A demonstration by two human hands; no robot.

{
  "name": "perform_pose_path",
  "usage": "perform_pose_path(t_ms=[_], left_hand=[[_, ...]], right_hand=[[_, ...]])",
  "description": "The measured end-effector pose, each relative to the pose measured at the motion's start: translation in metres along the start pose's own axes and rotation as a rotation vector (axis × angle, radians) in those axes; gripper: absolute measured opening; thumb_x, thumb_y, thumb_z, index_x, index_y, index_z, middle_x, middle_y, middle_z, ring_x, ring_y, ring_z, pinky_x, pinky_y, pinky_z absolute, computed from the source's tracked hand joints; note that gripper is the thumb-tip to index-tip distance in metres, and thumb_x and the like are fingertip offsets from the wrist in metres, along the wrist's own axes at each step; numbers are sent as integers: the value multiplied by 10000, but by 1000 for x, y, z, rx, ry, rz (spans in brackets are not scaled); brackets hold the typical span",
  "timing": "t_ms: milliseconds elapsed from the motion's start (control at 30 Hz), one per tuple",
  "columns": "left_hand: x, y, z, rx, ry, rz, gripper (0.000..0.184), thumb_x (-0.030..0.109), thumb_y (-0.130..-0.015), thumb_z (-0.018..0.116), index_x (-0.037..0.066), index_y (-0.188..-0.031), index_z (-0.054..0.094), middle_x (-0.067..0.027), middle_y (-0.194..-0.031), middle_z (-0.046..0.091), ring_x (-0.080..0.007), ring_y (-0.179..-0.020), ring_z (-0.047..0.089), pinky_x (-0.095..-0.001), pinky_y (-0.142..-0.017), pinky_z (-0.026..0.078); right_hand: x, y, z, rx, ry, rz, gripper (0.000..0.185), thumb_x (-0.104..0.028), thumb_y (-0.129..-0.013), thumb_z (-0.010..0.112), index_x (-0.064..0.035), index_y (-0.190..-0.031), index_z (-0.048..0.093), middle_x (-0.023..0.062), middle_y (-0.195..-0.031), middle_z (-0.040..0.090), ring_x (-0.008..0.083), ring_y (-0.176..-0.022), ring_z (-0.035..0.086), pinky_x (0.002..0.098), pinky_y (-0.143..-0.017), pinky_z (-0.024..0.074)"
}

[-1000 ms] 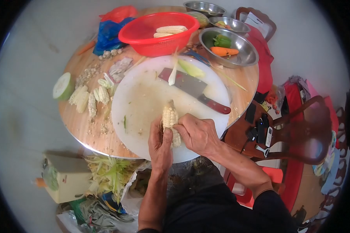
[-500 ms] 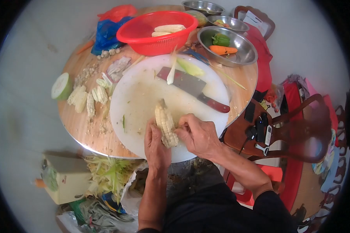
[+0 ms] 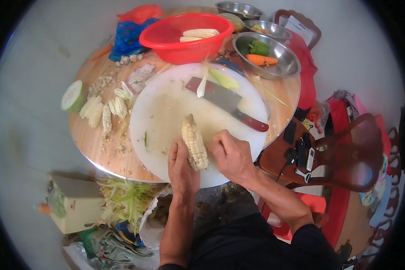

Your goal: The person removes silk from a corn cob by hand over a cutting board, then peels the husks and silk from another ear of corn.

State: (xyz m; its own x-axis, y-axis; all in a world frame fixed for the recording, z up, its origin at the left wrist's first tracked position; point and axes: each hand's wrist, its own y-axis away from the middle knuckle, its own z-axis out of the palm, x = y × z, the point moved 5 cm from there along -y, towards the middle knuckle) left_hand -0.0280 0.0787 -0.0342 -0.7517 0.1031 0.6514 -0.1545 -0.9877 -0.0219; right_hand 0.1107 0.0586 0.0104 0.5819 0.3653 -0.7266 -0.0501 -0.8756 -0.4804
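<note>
Two bare hands work over one round white cutting board point(image 3: 162, 105) on a round wooden table point(image 3: 89, 141). In our left hand point(image 3: 183, 168), the fingers are clamped on a pale yellow, kernel-covered ear of corn point(image 3: 195, 146), tilted above the board's near half. Our right hand point(image 3: 233, 155) sits just beside it, fingers curled together; we cannot tell whether they pinch anything.

We count one broad steel cleaver point(image 3: 221, 97) with a red-brown handle, two pale cobs point(image 3: 200, 33) visible in a red plastic basket point(image 3: 180, 54), and three round steel bowls point(image 3: 287, 64), the largest holding one orange carrot point(image 3: 262, 60) and one green pepper point(image 3: 259, 47). One cut, green-rimmed gourd point(image 3: 72, 96) rests at the table's left edge.

The cleaver's handle reaches the board's right rim, and the basket stands past its far rim. Our widest open room is the board's left half, marked only by small scraps.

One second ago, our right fingers pressed on the ear; now they are slightly apart from it, and its top leans further left.
</note>
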Motion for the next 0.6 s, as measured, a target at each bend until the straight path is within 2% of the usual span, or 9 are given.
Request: perform_pose_path(t_ms=[67, 133, 233, 333, 367, 433, 533, 567, 600], left_hand=[[-2, 1, 2, 45, 2, 7, 330, 242, -1089, 520, -6, -1301, 565, -71, -1154, 656, -148, -1034, 620, -315, -902, 504], [0, 5, -1, 43, -176, 86, 324, 223, -1083, 536, -10, -1306, 566, -70, -1159, 661, -143, -1050, 619, -313, -909, 502], [-1, 6, -2, 39, -124, 81, 284, 196, -1086, 525, -11, -1270, 590, -71, -1156, 669, -130, -1056, 616, -312, -927, 496], [-3, -1, -8, 27, -46, 38, 251, 188, -1093, 512, -3, -1214, 620, -59, -1124, 679, -111, -1021, 622, -286, -903, 502], [-4, -2, -10, 27, -46, 48, 251, 188, -1093, 512, -3, -1214, 620, -59, -1124, 679, -111, -1021, 622, -286, -903, 502], [-11, -1, -14, 139, -322, 47, 279, 232, -1110, 459, 13, -1186, 613, -63, -1089, 681, -118, -957, 634, -271, -841, 522], [-14, 1, -6, 178, -239, 103, 284, 244, -1114, 457, 21, -1187, 618, -49, -1074, 683, -106, -920, 630, -263, -810, 524], [-13, 1, -3, 204, -241, 117, 340, 306, -1114, 449, 24, -1189, 623, -59, -1065, 676, -130, -937, 627, -293, -829, 526], [-12, 2, 1, 208, -242, 128, 340, 306, -1114, 449, 24, -1189, 623, -59, -1065, 676, -130, -937, 627, -293, -829, 526]], right_hand=[[-13, -3, -2, -24, 68, -58, 146, -160, -958, 641, -53, -894, 564, 171, -748, 598, 404, -675, 626, 473, -572, 493], [-18, -6, 2, -53, 129, -122, 146, -158, -962, 637, -57, -888, 560, 168, -757, 595, 406, -670, 620, 471, -584, 497], [-14, -8, 7, 6, 175, -187, 145, -162, -973, 622, -68, -878, 567, 166, -775, 587, 408, -659, 614, 468, -600, 505], [-8, -11, 3, 23, 121, -131, 176, -162, -993, 595, -43, -867, 563, 189, -768, 601, 428, -677, 620, 480, -599, 496], [-3, -13, -1, 12, 91, -10, 188, -162, -1006, 575, -29, -874, 560, 207, -764, 604, 445, -692, 619, 485, -603, 488], [3, -11, 1, -31, -21, 159, 204, -157, -1027, 543, 5, -903, 553, 252, -765, 616, 481, -740, 618, 496, -616, 471], [0, -5, 13, 10, -7, 170, 192, -154, -1025, 546, -2, -909, 562, 259, -787, 623, 483, -754, 624, 498, -622, 474], [-4, -6, 13, 30, 27, 182, 182, -148, -1022, 548, -3, -913, 564, 259, -785, 622, 488, -750, 620, 503, -619, 473], [-6, -7, 15, 26, 21, 173, 182, -148, -1022, 548, -3, -913, 564, 259, -785, 622, 488, -750, 620, 503, -619, 473]])
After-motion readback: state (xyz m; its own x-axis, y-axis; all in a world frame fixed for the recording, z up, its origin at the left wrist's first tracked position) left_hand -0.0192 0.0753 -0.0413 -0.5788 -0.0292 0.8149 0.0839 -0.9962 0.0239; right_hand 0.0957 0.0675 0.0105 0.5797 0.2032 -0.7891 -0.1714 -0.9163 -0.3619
